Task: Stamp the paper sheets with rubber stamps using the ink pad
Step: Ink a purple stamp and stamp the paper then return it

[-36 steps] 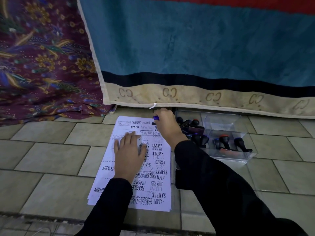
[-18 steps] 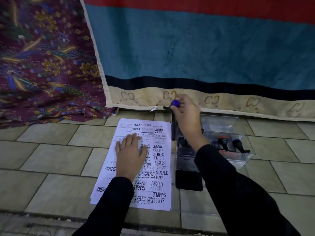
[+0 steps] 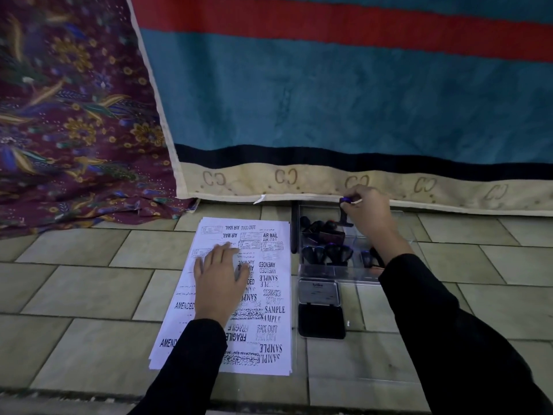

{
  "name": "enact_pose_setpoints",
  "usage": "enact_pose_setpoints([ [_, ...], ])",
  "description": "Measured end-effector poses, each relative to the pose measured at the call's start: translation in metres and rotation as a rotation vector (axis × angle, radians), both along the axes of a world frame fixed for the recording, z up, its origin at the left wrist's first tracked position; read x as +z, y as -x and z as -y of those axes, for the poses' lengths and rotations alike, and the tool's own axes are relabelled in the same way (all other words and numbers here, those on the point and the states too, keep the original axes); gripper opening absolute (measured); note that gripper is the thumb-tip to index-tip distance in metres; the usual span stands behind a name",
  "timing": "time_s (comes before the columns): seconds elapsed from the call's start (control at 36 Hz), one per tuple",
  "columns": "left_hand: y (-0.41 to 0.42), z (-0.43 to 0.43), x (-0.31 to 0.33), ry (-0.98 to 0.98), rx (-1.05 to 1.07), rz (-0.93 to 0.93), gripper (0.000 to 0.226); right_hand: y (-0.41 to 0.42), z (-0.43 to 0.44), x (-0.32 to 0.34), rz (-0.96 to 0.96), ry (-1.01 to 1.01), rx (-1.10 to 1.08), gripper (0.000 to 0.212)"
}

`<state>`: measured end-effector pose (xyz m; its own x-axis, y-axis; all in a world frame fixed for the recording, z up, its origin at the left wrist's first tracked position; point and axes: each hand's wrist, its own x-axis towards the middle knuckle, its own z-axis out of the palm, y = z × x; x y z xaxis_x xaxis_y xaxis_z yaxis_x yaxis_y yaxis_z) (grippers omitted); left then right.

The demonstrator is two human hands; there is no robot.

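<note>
A stack of paper sheets [image 3: 269, 298] covered in black stamp marks lies on the tiled floor. My left hand [image 3: 220, 280] rests flat on it, fingers spread. To the right stands a clear plastic box [image 3: 335, 271] holding several black-handled rubber stamps [image 3: 323, 253]. My right hand [image 3: 366, 215] hovers over the box's far part, pinching a stamp with a blue-topped handle [image 3: 345, 211]. An open ink pad [image 3: 321, 320], with its lid [image 3: 318, 292] folded back, sits on the floor in front of the box.
A teal, red and cream blanket [image 3: 329, 115] hangs down right behind the box and paper. A purple floral cloth [image 3: 74, 130] is draped at the left. Beige floor tiles [image 3: 74, 283] spread all around.
My right hand lifted the blue-topped stamp off the paper's top edge and carried it right, over the stamp box. My left hand stayed on the sheets.
</note>
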<state>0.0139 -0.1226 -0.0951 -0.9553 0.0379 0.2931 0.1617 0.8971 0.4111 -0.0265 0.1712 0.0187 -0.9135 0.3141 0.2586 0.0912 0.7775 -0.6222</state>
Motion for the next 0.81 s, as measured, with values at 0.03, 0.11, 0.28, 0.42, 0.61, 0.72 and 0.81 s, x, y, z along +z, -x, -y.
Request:
enact_pose_setpoints([
  [0.03, 0.0, 0.0, 0.001, -0.002, -0.001, -0.001, 0.038, 0.001, 0.001, 0.0, 0.023, -0.015, 0.007, 0.013],
  [0.11, -0.001, 0.0, 0.001, -0.006, 0.0, 0.007, 0.036, 0.006, 0.005, -0.002, 0.103, -0.034, 0.032, 0.019],
  [0.28, -0.001, 0.0, 0.001, 0.001, -0.001, 0.0, 0.038, 0.016, 0.011, -0.009, 0.234, -0.147, 0.046, 0.006],
  [0.42, 0.0, 0.0, 0.0, 0.004, -0.003, 0.004, 0.035, 0.019, 0.013, -0.013, 0.324, -0.209, 0.008, 0.008],
  [0.61, 0.001, 0.0, 0.0, 0.018, 0.001, 0.002, 0.036, 0.016, 0.015, -0.01, 0.332, -0.274, 0.012, 0.019],
  [0.72, -0.001, -0.001, 0.004, 0.069, 0.036, -0.042, 0.035, 0.005, 0.018, -0.01, 0.303, -0.274, 0.025, 0.022],
  [0.81, -0.003, -0.002, 0.008, 0.114, 0.052, -0.06, 0.033, -0.01, 0.018, -0.009, 0.265, -0.241, 0.032, 0.028],
])
